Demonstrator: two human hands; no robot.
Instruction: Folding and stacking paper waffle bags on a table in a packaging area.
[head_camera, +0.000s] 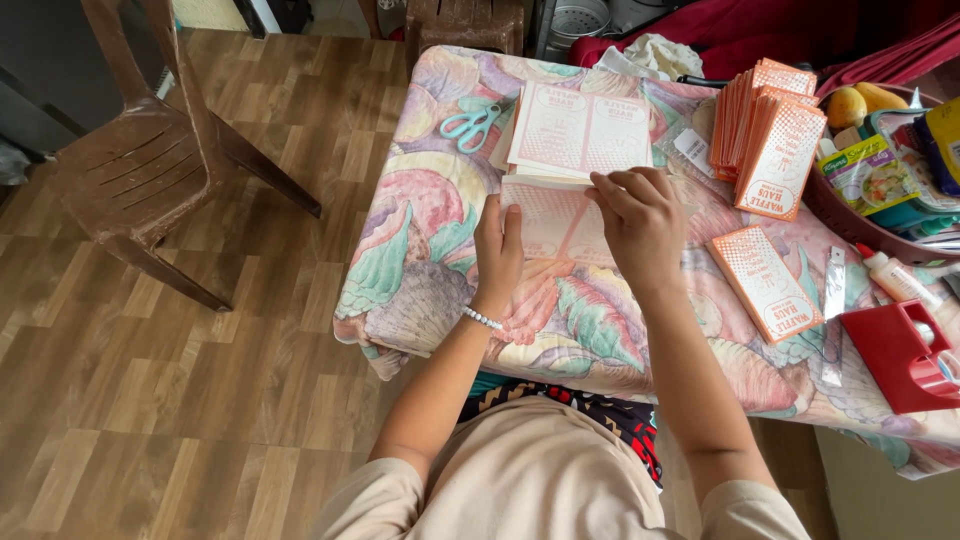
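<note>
- Two hands work at a table (440, 300) draped in a pastel cloth printed with big leaves and shells; it fills the middle of the view over a wood-plank floor (200, 400).
- A brown plastic chair (150, 165) stands on the floor to the left, well apart from the table.
- A dark red basket (850, 225) sits at the table's right edge, holding packets and yellow fruit.
- A stack of flat printed sheets (580, 130), pale with orange dotted panels, lies at the far middle of the table.
- The sheet being worked (550, 225), same pale-and-orange print, lies flat just nearer than that stack, its far edge touching or overlapping it.
- A row of folded orange sleeves (770, 130) stands on edge to the right of the stack, leaning toward the basket.
- The right hand (640, 225) rests on the sheet's far right part, knuckles up, fingers curled at its top edge; whether they pinch the paper cannot be told.
- The left hand (497, 250), a bead bracelet at its wrist, presses the sheet's left edge, fingers straight and close together, pointing away.
- One folded sleeve (765, 283) lies flat alone, right of the right forearm.
- A red tape dispenser (905, 355) sits at the near right.
- A glue bottle (895, 275) lies just beyond the dispenser.
- Teal scissors (470, 125) lie left of the stack.
</note>
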